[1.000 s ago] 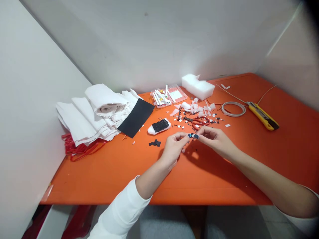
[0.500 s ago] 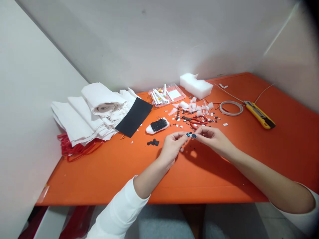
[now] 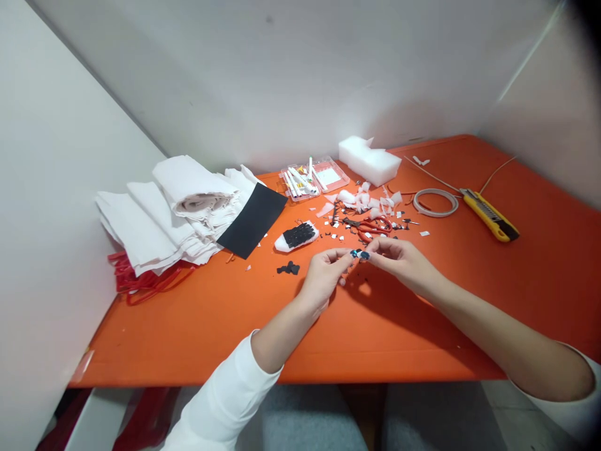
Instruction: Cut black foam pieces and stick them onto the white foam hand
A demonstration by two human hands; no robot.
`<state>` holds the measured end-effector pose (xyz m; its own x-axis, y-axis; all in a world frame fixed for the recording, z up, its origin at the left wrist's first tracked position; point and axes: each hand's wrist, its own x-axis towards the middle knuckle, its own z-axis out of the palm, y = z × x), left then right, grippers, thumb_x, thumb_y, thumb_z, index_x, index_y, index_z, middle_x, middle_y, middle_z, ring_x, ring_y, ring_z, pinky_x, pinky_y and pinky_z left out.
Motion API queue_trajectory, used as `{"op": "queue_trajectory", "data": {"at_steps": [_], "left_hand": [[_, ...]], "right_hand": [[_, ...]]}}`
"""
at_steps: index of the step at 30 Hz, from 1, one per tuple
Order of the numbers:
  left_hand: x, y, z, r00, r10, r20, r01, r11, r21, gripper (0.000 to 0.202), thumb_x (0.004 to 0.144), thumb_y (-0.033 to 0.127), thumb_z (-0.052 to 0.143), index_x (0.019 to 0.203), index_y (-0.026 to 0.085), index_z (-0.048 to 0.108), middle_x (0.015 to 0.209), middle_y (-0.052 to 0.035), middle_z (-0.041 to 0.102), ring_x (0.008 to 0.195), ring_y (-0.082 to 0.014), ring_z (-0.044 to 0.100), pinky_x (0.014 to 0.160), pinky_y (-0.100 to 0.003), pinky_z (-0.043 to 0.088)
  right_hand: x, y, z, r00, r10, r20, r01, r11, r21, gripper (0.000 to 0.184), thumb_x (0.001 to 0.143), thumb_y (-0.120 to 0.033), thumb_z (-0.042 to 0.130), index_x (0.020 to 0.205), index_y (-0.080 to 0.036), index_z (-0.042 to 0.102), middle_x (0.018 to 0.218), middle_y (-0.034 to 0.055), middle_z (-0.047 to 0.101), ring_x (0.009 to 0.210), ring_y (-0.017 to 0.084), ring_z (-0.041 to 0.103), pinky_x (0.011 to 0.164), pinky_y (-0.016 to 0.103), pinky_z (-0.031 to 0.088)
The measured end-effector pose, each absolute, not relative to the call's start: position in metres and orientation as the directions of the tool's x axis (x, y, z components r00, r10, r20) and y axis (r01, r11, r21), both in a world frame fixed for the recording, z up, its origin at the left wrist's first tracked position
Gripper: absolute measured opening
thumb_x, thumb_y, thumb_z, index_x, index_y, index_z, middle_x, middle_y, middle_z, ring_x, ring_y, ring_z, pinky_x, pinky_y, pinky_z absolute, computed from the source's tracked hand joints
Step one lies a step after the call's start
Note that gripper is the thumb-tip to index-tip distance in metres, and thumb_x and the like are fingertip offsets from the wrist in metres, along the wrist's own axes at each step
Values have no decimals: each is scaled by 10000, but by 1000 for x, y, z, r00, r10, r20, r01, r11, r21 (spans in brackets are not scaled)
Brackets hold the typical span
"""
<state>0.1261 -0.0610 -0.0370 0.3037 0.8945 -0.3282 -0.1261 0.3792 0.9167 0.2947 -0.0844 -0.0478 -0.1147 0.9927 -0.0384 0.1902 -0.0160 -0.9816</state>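
My left hand (image 3: pixel 325 275) and my right hand (image 3: pixel 401 260) meet above the orange table, both closed in a pinch. Between the fingertips is a tiny black-and-white piece (image 3: pixel 360 254), too small to make out and partly covered by dark-painted nails. To the left of my left hand lies a small pile of black cut pieces (image 3: pixel 288 268). Behind it rests a white foam block covered with overlapping black pieces (image 3: pixel 297 236). Just beyond my right hand are red-handled pliers (image 3: pixel 373 227) among scraps.
White foam scraps (image 3: pixel 359 200) lie behind the pliers, near a larger foam block (image 3: pixel 369 161). A marker box (image 3: pixel 328 175) stands at the back. Right are a tape roll (image 3: pixel 436 203) and a yellow utility knife (image 3: pixel 491 216). Left are a black sheet (image 3: pixel 253 221) and stacked white paper (image 3: pixel 154 219).
Almost nothing differs. Both hands keep their pinch in the same place, and the objects on the table lie as before.
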Motion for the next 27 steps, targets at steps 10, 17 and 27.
{"op": "queue_trajectory", "data": {"at_steps": [10,17,27], "left_hand": [[126,-62,-37,301,903,-307,-89,347,933,291,635,368,748,770,114,707,571,27,505,492,-41,385,430,-171,273],[126,-62,-39,305,915,-264,-102,307,946,299,653,374,745,789,110,708,643,8,570,481,-26,372,433,-172,283],[125,-62,-41,338,914,-223,-89,267,960,329,671,401,739,832,121,676,676,1,570,508,-42,423,426,-158,329]], "right_hand": [[294,-83,-49,-89,995,-46,213,-26,-977,302,805,-473,610,723,-183,584,711,16,617,636,147,541,611,267,423],[294,-83,-49,-94,994,-60,197,-41,-979,290,808,-458,610,734,-179,582,727,24,622,654,151,546,632,275,430],[293,-84,-48,-80,996,-34,186,-18,-982,315,803,-485,614,724,-182,582,710,10,606,644,144,542,614,258,417]]}}
